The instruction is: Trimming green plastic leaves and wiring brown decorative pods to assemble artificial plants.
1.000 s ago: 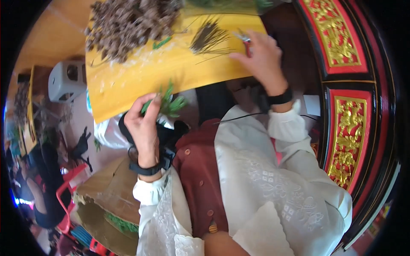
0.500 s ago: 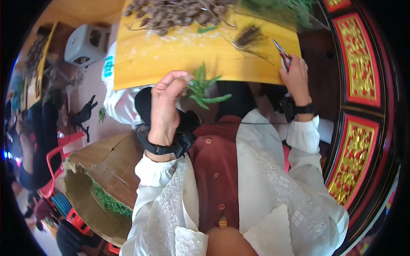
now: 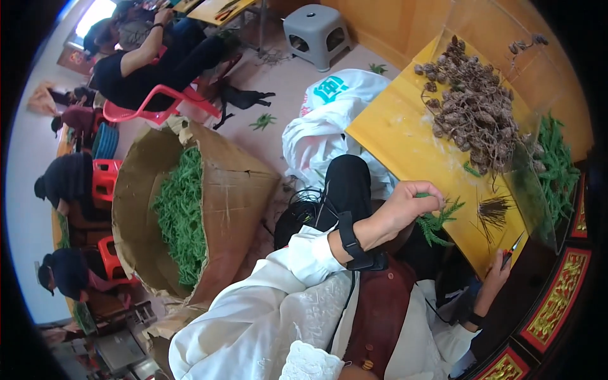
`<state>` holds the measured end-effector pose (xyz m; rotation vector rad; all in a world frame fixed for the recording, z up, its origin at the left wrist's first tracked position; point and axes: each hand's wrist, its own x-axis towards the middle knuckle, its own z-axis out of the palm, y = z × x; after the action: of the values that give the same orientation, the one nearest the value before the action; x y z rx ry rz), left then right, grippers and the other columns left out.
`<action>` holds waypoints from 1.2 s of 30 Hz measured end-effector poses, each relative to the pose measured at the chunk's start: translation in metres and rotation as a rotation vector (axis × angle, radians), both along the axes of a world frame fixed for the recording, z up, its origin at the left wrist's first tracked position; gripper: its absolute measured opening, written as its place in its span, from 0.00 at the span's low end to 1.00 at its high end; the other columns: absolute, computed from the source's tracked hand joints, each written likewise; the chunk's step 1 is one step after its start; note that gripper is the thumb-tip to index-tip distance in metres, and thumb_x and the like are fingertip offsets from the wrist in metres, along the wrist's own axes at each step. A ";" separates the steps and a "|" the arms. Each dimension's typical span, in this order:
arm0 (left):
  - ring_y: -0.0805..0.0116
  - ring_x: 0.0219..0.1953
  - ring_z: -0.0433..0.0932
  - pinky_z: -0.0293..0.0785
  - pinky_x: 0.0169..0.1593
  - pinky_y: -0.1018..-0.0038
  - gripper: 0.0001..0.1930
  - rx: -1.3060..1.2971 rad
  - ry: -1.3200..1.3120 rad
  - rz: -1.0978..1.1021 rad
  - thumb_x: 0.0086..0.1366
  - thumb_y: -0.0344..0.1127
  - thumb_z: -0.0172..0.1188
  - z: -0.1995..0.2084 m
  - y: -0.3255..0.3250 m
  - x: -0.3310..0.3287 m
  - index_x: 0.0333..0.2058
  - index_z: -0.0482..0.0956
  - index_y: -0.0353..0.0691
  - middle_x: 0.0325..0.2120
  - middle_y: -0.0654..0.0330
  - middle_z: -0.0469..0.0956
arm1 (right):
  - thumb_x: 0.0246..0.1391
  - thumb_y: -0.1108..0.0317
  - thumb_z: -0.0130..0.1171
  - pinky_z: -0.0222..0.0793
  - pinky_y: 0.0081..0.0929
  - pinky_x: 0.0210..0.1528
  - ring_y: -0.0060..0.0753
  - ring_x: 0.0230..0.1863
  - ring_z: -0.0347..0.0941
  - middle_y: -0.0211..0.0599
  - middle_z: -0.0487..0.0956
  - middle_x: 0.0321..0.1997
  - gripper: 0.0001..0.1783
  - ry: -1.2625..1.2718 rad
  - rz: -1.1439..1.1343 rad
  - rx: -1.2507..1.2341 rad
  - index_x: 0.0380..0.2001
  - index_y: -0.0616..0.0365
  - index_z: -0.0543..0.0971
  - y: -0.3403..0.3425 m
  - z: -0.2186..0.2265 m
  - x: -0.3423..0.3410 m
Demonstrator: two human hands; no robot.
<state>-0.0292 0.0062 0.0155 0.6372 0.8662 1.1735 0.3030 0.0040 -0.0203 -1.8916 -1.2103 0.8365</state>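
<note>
A green feathery sprig (image 3: 434, 227) of artificial greenery hangs from my left hand (image 3: 405, 208), its stem pinched between thumb and fingertips. It hovers over the near edge of the yellow table (image 3: 396, 117). At the table's right corner, my right hand (image 3: 495, 280) is closed round the handles of a pair of snips (image 3: 513, 248), with the pointed blades facing away from me. A bundle of thin dark stems (image 3: 493, 212) lies on the table between the two hands. Beyond it is a heap of brown pine cones on wiry stalks (image 3: 472, 107).
A large cardboard box (image 3: 237, 215) of green sprigs (image 3: 180, 218) stands at my left. More greenery (image 3: 557, 168) lies behind a clear panel at right. A white plastic bag (image 3: 304, 136) and grey stool (image 3: 316, 35) are beyond. Other people (image 3: 136, 69) sit at far left.
The view has swung left, bringing the box and seated people further in. My left hand still pinches the sprig, and my right still grips the snips.
</note>
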 end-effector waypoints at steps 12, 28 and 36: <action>0.81 0.30 0.71 0.62 0.34 0.84 0.07 -0.021 0.119 0.055 0.56 0.30 0.56 0.011 0.005 -0.032 0.33 0.78 0.38 0.28 0.68 0.78 | 0.45 0.76 0.56 0.66 0.28 0.36 0.41 0.29 0.70 0.44 0.72 0.29 0.15 -0.206 0.932 0.368 0.39 0.65 0.71 0.047 0.072 -0.147; 0.85 0.27 0.66 0.59 0.34 0.85 0.04 0.001 0.103 0.155 0.57 0.30 0.58 0.023 0.000 -0.039 0.32 0.78 0.39 0.26 0.70 0.76 | 0.41 0.75 0.56 0.64 0.36 0.36 0.50 0.34 0.69 0.46 0.70 0.30 0.14 -0.327 1.092 0.392 0.35 0.62 0.69 0.040 0.105 -0.171; 0.76 0.37 0.71 0.64 0.43 0.81 0.03 0.449 0.486 0.304 0.58 0.26 0.56 0.028 0.000 -0.036 0.30 0.76 0.34 0.37 0.64 0.76 | 0.42 0.74 0.57 0.65 0.39 0.36 0.54 0.36 0.70 0.49 0.72 0.31 0.15 -0.308 1.019 0.268 0.36 0.63 0.70 0.047 0.085 -0.169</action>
<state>-0.0655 0.0060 0.0438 1.2238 1.1440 1.5383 0.1337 0.0508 0.0648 -1.1338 -2.4102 0.8093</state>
